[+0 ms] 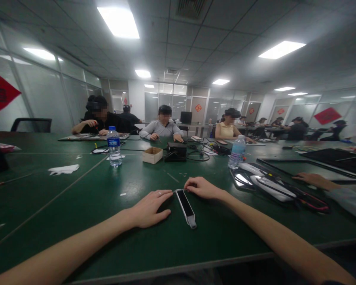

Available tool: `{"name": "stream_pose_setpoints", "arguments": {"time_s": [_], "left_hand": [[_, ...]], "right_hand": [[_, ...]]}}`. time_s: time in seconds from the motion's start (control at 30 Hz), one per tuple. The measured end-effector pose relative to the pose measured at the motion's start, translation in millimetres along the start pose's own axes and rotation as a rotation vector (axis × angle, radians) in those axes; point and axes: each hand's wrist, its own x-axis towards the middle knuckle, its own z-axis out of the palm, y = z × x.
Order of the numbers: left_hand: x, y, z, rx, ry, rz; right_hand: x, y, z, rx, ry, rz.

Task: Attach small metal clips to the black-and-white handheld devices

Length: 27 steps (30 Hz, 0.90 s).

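A slim black and silver device [186, 208] lies lengthwise on the green table [112, 237] between my hands. My left hand [150, 208] rests flat on the table just left of it, fingers stretched out, fingertips near the device's far end. My right hand [200, 187] sits at the device's far end with its fingers curled and pinched against that tip; I cannot make out anything small held there.
Two water bottles [114, 146] [236, 152], a small cardboard box [152, 155] and a black unit with cables [176, 152] stand further back. Dismantled devices [269, 186] lie at right beside another person's hand [310, 179]. Several people sit along the far side.
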Motion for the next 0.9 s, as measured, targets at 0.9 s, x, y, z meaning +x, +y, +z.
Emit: {"name": "stream_pose_setpoints", "arguments": {"time_s": [0.9], "left_hand": [[-0.6, -0.7, 1.2, -0.007, 0.021, 0.013]], "right_hand": [[5.2, 24.8, -5.6, -0.189, 0.173, -0.078]]}}
